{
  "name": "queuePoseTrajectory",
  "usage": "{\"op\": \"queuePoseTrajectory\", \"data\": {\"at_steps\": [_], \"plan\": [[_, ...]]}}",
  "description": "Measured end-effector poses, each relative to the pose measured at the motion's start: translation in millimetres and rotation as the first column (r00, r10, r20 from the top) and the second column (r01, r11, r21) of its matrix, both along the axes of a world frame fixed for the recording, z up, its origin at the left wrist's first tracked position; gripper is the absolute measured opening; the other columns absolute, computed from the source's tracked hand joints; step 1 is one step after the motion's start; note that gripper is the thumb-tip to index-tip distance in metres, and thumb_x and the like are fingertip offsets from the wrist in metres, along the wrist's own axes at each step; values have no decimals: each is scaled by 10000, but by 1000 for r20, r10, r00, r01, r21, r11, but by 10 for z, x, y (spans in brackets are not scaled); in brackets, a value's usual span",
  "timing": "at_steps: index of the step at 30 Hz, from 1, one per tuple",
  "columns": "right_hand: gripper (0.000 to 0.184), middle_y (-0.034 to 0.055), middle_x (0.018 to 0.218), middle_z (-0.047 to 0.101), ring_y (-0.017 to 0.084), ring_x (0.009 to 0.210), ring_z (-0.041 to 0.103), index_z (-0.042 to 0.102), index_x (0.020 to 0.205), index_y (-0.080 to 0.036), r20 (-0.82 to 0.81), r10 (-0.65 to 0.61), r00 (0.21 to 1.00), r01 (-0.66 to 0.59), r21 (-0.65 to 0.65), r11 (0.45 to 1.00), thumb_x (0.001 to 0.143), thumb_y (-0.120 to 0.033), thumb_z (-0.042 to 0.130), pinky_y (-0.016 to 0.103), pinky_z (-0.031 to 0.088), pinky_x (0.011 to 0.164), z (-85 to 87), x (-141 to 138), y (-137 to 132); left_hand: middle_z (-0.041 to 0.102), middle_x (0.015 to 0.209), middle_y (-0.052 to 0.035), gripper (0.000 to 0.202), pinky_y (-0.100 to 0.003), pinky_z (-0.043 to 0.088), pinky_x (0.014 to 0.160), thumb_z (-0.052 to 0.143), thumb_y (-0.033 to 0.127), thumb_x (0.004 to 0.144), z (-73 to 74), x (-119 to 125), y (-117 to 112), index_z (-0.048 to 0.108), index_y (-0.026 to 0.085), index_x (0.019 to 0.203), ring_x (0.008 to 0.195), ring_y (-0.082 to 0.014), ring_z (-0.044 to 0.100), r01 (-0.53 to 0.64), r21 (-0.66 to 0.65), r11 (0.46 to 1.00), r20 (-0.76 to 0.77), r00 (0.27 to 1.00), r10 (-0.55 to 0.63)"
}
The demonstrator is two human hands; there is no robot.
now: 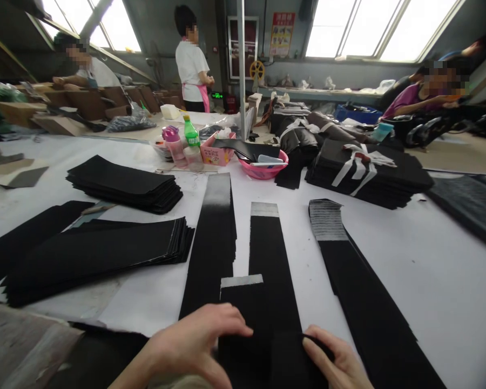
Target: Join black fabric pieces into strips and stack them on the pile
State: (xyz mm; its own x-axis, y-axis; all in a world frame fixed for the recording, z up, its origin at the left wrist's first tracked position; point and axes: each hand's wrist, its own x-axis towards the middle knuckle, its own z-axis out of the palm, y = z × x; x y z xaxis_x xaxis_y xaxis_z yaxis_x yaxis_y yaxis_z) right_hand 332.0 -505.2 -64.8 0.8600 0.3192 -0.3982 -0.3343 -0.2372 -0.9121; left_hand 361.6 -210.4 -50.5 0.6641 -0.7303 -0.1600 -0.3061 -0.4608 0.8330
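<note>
In front of me lies a black fabric piece (243, 308) with a pale strip along its far edge. My right hand (334, 356) pinches the right edge of this piece, thumb on top, where the material is folded over. Over the left side of it hovers my left hand (198, 343), thumb and fingers apart, holding nothing. Beneath and beyond are a longer black strip (267, 248) with a pale end and a wider stack of black strips (210, 243) with a greyish end. Farther right runs another stack of long black strips (372, 292), its grey-striped far end curling up.
Stacks of black panels (125, 181) lie on the white table (429, 259) at left. A pink basin (265, 170), a pink box (216, 154) and a green bottle (191, 132) stand at the back. A tied black bundle (364, 173) sits back right. Several people work beyond.
</note>
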Motion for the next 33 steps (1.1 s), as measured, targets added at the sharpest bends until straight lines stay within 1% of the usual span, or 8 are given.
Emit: {"op": "queuePoseTrajectory", "data": {"at_steps": [2,5,9,13,17,23,27,33], "plan": [[349,-12,715,492,134,665,455,586,797,-190,61,11,998,-9,-38,999,896,-515,507,206,402,579,-50,81,179,636,1099,-42,583,-277,468,834,761,544,643,0,-240,-22,645,293,1156,970,-229,592,-5,0,1000,-45,999,5],[325,-20,701,511,137,664,479,576,801,-203,159,82,984,-57,-155,986,930,-481,465,212,395,579,-168,187,420,645,1022,-40,422,-273,463,790,707,537,687,-87,-436,-34,691,271,1014,915,-224,588,-170,22,985,-86,981,171],[258,-8,782,567,150,694,541,573,809,-220,323,187,928,-52,-385,921,951,-398,451,247,416,639,-360,243,559,626,799,1,312,-221,411,617,596,498,796,-242,-577,61,654,222,931,700,-159,562,-497,205,843,-194,824,533],[162,28,996,575,181,847,588,596,852,-235,435,219,873,45,-520,853,936,-308,479,283,443,743,-502,196,567,617,700,30,275,-213,378,579,564,368,833,-413,-731,67,581,218,1063,602,-136,558,-568,287,772,-241,737,632],[161,34,1018,580,175,841,608,589,872,-234,422,185,888,55,-495,867,943,-301,460,282,463,753,-571,137,565,612,810,19,469,-211,405,581,518,325,854,-653,-839,-65,417,225,1301,576,-109,572,-667,179,723,-305,661,686],[191,35,908,631,183,828,625,639,908,-215,364,18,931,114,-338,934,918,-356,511,274,478,770,-682,147,499,526,735,37,479,-199,375,538,558,358,835,-901,-864,-183,469,211,1282,547,-92,484,-749,66,659,-310,612,728],[223,30,831,665,194,786,628,672,852,-195,274,-77,959,144,-232,962,870,-397,579,264,485,710,-667,143,474,589,775,-5,396,-222,446,657,579,355,816,-833,-821,-262,573,187,1174,670,-135,556,-740,27,672,-315,632,708],[293,37,850,686,208,821,634,659,862,-186,240,-183,954,226,-167,960,866,-466,572,271,496,744,-431,160,282,646,860,-39,323,-257,471,769,532,353,854,-580,-549,-486,635,206,1122,800,-182,583,-709,-93,699,-369,676,637]]}}
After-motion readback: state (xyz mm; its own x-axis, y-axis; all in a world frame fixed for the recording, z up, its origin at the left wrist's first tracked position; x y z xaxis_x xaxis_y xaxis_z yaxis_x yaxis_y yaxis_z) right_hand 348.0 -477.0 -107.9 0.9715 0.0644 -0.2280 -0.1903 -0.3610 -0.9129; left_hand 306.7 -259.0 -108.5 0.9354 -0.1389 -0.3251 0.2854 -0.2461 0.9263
